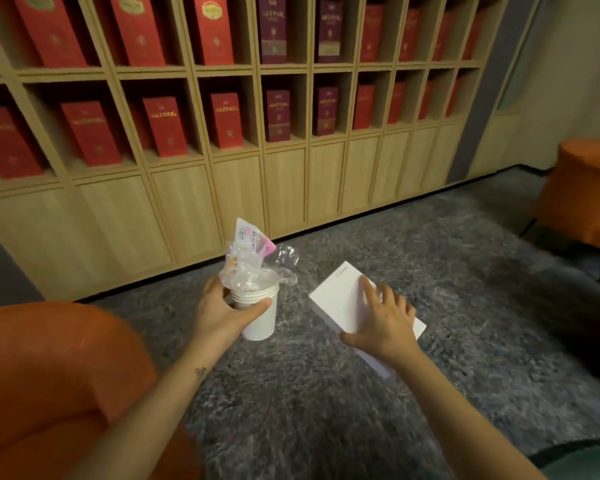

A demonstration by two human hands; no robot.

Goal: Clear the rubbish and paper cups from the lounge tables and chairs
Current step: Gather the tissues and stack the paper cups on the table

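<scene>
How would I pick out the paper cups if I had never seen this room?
Find the wall of wooden shelves with red boxes, then look down to the grey carpet in front of it. Above the carpet, the left hand grips the cups. Unlike the flat white box in the right hand, they are round, nested, and stuffed with crinkled clear wrappers.

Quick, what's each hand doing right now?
Left hand: grips stacked white paper cups stuffed with clear plastic wrappers.
Right hand: holds flat white cardboard box.
</scene>
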